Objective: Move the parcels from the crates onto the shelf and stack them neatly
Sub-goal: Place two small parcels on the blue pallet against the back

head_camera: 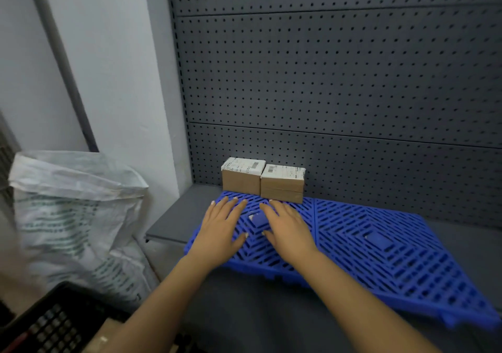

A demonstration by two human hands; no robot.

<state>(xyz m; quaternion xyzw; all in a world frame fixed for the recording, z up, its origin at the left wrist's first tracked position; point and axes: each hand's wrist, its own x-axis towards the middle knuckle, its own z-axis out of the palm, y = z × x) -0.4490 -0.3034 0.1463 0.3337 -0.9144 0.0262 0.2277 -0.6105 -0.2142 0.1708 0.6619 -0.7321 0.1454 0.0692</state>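
Observation:
Two brown cardboard parcels with white labels stand side by side at the back of the shelf: a taller one on the left and a stack of two thin ones on the right. They sit on a blue plastic grid mat covering the grey shelf. My left hand and my right hand are both stretched out flat, palms down, just in front of the parcels, holding nothing. A black crate shows at the bottom left, with a brown parcel partly visible in it.
A grey pegboard panel backs the shelf. A large white woven sack stands to the left of the shelf against a white wall. A grey pipe runs up that wall.

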